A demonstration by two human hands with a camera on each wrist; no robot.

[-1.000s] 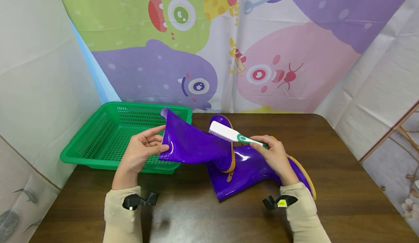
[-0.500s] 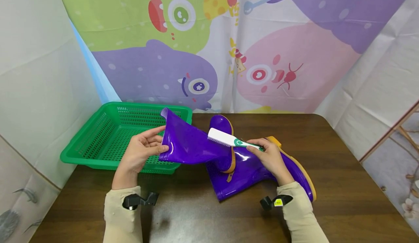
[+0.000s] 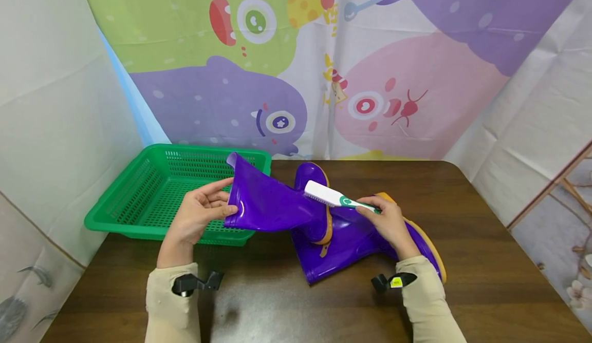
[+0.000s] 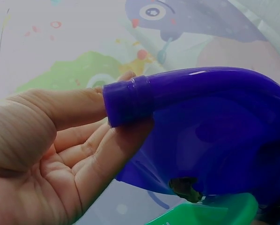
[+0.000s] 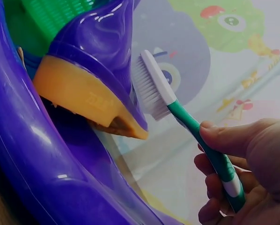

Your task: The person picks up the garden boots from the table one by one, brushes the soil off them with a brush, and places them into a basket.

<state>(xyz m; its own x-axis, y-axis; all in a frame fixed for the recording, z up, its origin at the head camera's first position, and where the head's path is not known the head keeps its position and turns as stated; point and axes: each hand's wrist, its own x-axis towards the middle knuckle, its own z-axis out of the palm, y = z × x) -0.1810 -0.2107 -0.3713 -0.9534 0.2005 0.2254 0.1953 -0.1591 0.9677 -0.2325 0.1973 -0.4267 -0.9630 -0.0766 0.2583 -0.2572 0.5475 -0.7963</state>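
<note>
My left hand [image 3: 194, 212] pinches the top rim of a purple rain boot [image 3: 273, 199], thumb on the near face and fingers behind. That boot lies tilted, its yellow-soled foot end resting over a second purple rain boot [image 3: 351, 245] on the table. In my right hand [image 3: 386, 222] is a white and green brush [image 3: 324, 193], gripped by its handle. Its white bristles [image 5: 148, 89] face the held boot near the ankle; in the right wrist view they are at or close against the purple surface. The left wrist view shows the folded boot rim [image 4: 126, 101] between thumb and fingers.
A green perforated plastic basket [image 3: 120, 225] stands at the back left, partly behind the held boot and left hand. The brown wooden table [image 3: 263, 302] meets a cartoon-printed cloth [image 3: 319, 127] at its back edge. Pale cloth walls flank both sides.
My right hand first brought the brush down and slightly left along the held boot, then shifted it back to the right. My left hand and both boots stay nearly still.
</note>
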